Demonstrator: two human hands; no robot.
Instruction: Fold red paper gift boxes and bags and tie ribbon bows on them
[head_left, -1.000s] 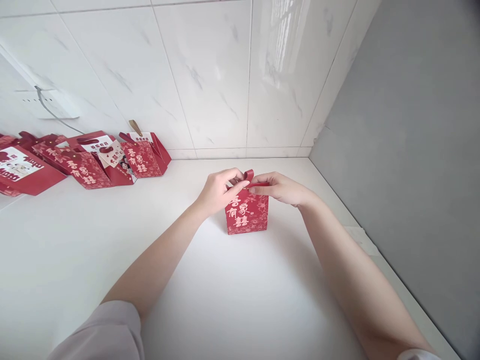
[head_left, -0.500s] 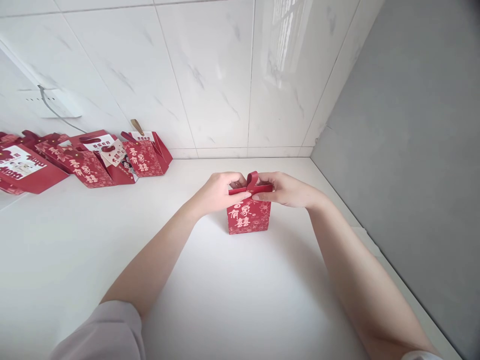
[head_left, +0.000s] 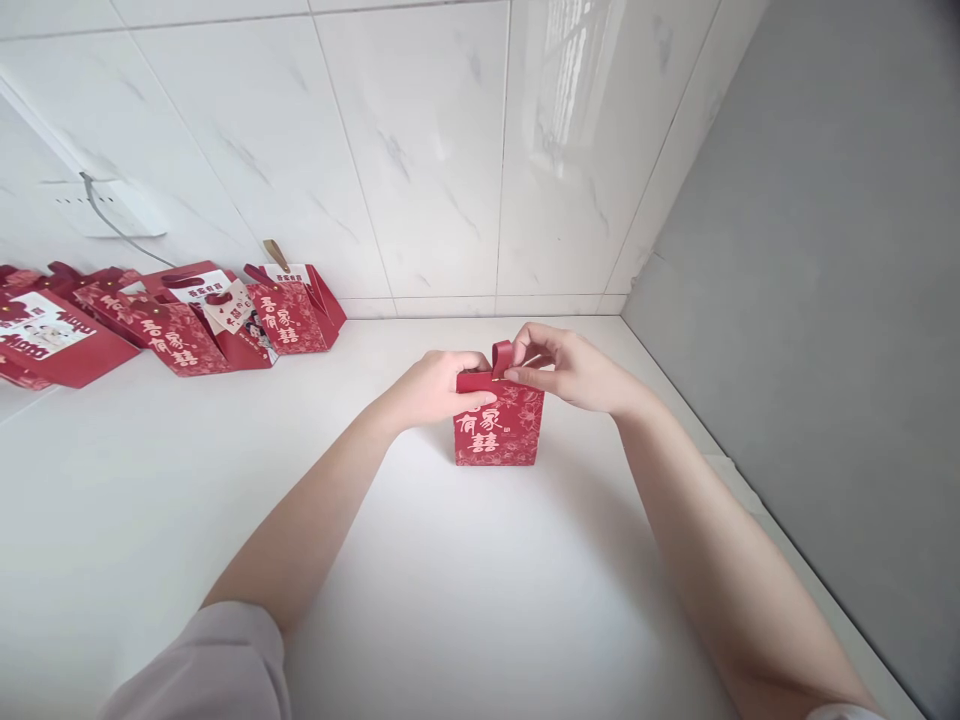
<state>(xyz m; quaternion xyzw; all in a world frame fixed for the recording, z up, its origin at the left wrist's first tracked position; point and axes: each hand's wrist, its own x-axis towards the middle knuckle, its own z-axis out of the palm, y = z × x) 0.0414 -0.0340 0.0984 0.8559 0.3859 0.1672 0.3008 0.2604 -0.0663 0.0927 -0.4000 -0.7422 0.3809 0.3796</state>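
A red gift box (head_left: 514, 430) with pale lettering and flower patterns stands upright on the white tabletop in front of me. My left hand (head_left: 444, 388) pinches its upper left edge, thumb on the front face and fingers behind. Above the middle of the top edge rises a red strap loop (head_left: 502, 357). At the right side of that loop my right hand (head_left: 559, 368) has its thumb and fingertips pressed close together at its base. Exactly what these fingertips grip, the strap or the top edge, is partly hidden.
Several similar red gift boxes (head_left: 289, 315) stand at the far left against the tiled wall (head_left: 420, 150). A grey cable (head_left: 112, 225) hangs from a wall socket behind them. To the right, a grey panel (head_left: 825, 300) borders the white tabletop (head_left: 420, 590).
My right hand has lifted off the box's upper right edge and drawn its fingertips together beside the strap loop. My left hand keeps its hold.
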